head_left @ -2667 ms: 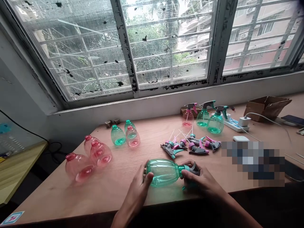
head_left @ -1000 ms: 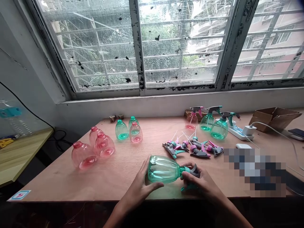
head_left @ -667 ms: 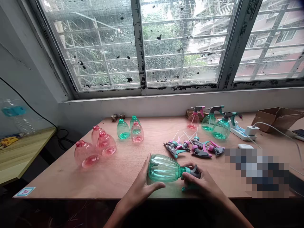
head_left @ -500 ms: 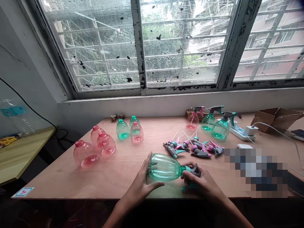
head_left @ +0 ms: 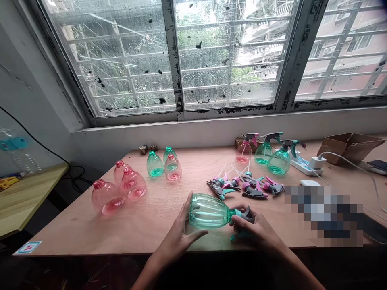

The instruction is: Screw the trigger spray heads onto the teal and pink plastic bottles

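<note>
one bottle [head_left: 209, 211] between two hands [head_left: 181, 233] [head_left: 250, 225]

Left of one held green bottle [head_left: 209, 211], four pink bottles [head_left: 133, 185] and two green bottles [head_left: 155, 166] are standing. Beyond it, right: one pink sprayer [head_left: 243, 154], two green sprayers [head_left: 278, 164] are standing. Spray heads [head_left: 254, 193] are overlapping; count unclear.
</note>
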A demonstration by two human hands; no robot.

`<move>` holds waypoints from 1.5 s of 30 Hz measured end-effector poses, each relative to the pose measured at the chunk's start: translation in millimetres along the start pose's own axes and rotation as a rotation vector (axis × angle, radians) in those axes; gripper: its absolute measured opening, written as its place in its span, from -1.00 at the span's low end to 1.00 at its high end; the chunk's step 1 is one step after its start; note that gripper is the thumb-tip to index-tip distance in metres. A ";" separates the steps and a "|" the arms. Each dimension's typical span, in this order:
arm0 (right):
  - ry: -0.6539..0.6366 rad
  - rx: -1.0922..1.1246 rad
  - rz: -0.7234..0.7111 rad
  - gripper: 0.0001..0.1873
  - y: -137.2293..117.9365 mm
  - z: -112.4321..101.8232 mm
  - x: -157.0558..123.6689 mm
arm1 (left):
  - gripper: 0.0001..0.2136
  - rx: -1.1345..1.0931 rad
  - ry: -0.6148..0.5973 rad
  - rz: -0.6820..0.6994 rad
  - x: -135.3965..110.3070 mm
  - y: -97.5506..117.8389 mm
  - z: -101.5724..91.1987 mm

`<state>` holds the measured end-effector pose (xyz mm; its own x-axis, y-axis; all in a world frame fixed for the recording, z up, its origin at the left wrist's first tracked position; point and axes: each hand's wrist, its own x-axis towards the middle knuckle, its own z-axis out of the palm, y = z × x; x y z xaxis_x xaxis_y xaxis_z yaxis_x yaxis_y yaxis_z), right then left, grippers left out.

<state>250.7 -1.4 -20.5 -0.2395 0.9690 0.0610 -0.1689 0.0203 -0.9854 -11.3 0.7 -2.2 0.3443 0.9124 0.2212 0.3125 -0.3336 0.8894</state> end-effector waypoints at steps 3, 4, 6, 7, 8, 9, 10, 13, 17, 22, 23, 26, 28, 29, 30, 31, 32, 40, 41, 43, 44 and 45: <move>-0.004 -0.017 -0.001 -0.64 0.4 -0.8 0.5 | -0.06 -0.025 -0.024 0.007 -1.3 -0.2 1.0; -0.007 -0.031 -0.006 -0.64 0.5 -0.8 0.7 | -0.03 -0.032 -0.024 -0.008 -1.5 0.6 1.0; -0.013 -0.058 -0.016 -0.65 1.0 -0.7 1.1 | -0.01 -0.044 -0.021 -0.040 -1.4 2.8 0.5; -0.016 -0.063 -0.020 -0.66 1.2 -0.6 1.2 | -0.04 -0.045 -0.026 -0.048 -1.0 4.1 0.1; -0.020 -0.064 -0.022 -0.66 1.4 -0.5 1.3 | -0.10 -0.043 -0.037 -0.049 -0.4 5.2 -0.4; -0.022 -0.063 -0.023 -0.67 1.5 -0.5 1.2 | -0.15 -0.036 -0.047 -0.045 0.1 6.1 -0.9; -0.021 -0.059 -0.025 -0.67 1.5 -0.5 1.0 | -0.18 -0.026 -0.053 -0.041 0.6 6.7 -1.2; -0.012 -0.044 -0.023 -0.67 0.7 -0.9 0.1 | -0.11 0.004 -0.033 -0.044 0.6 6.1 -0.6; -0.014 -0.021 0.001 -0.65 -0.9 -0.4 -0.5 | -0.07 0.008 -0.028 -0.028 -1.3 4.2 1.7; -0.017 -0.066 -0.034 -0.67 -2.6 0.6 -0.1 | -0.02 -0.035 -0.070 -0.056 -0.4 4.5 0.8; -0.019 -0.073 -0.037 -0.67 -2.8 0.5 0.0 | -0.07 -0.028 -0.073 -0.055 0.1 4.4 0.4; -0.011 -0.081 -0.035 -0.66 -3.4 0.6 0.2 | -0.10 0.026 -0.055 -0.041 1.1 3.0 0.2; -0.009 -0.076 -0.032 -0.66 -3.7 1.0 0.4 | -0.08 0.054 -0.035 -0.024 0.6 1.4 0.7; -0.011 -0.075 -0.032 -0.66 -3.9 1.3 0.4 | -0.08 0.054 -0.030 -0.013 0.2 0.7 1.1; -0.013 -0.077 -0.033 -0.65 -4.0 1.7 0.4 | -0.07 0.043 -0.034 -0.007 -0.4 0.1 1.4; -0.012 -0.082 -0.036 -0.65 -4.1 2.1 0.3 | -0.06 0.025 -0.042 -0.006 -0.9 -0.2 1.5; -0.008 -0.089 -0.039 -0.65 -4.1 2.4 0.2 | -0.03 0.006 -0.055 -0.012 -1.4 -0.2 1.6; -0.018 -0.067 -0.041 -0.66 -2.8 2.1 -0.8 | -0.08 -0.004 -0.064 -0.041 0.7 3.1 -0.4; -0.017 -0.063 -0.039 -0.66 -2.8 2.1 -0.8 | -0.07 0.007 -0.052 -0.035 0.9 2.4 0.0; -0.017 -0.059 -0.036 -0.66 -3.0 2.0 -0.9 | -0.05 0.003 -0.038 -0.023 0.5 0.7 1.3; -0.019 -0.061 -0.037 -0.66 -3.1 2.0 -0.9 | -0.04 -0.012 -0.044 -0.021 0.0 0.3 1.9; -0.023 -0.063 -0.038 -0.66 -3.1 1.9 -0.9 | -0.02 -0.029 -0.055 -0.025 -0.6 0.2 2.3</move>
<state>249.6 -2.8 -17.2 -0.2558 0.9614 0.1015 -0.1183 0.0731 -0.9903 -9.4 -0.5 -3.1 0.3851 0.9057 0.1773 0.2963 -0.3033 0.9057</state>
